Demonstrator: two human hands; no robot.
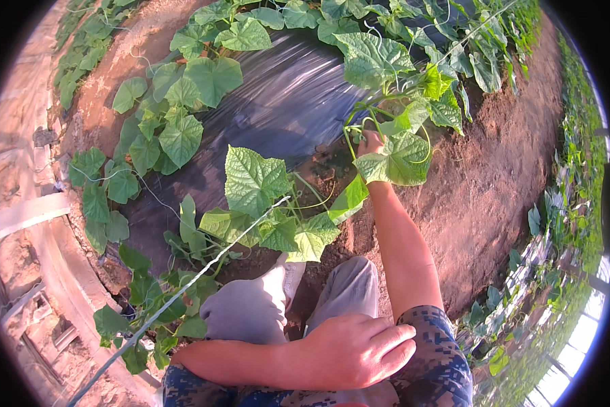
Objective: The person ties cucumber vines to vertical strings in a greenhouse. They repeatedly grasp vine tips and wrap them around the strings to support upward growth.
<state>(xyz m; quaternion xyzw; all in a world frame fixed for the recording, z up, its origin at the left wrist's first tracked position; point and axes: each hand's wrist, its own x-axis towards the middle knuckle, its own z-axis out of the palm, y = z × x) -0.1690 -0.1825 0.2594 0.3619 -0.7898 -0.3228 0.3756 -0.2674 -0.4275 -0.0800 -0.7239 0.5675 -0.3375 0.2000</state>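
Note:
My right arm reaches forward into a climbing vine with lobed leaves, likely cucumber. Among its stems and tendrils is my right hand, touching or very close to a green stem. A broad leaf covers much of that hand, so its grip is hidden. My left hand lies across the front of my body with its fingers curled, near my right camouflage sleeve. Its palm faces away from view, and nothing shows in it. Another leafy vine stands just before my knees.
A pale twine slants from the lower left to the nearer vine. Dark plastic film covers the bed between plants. Bare soil lies to the right, with another plant row beyond. Pale slabs line the left.

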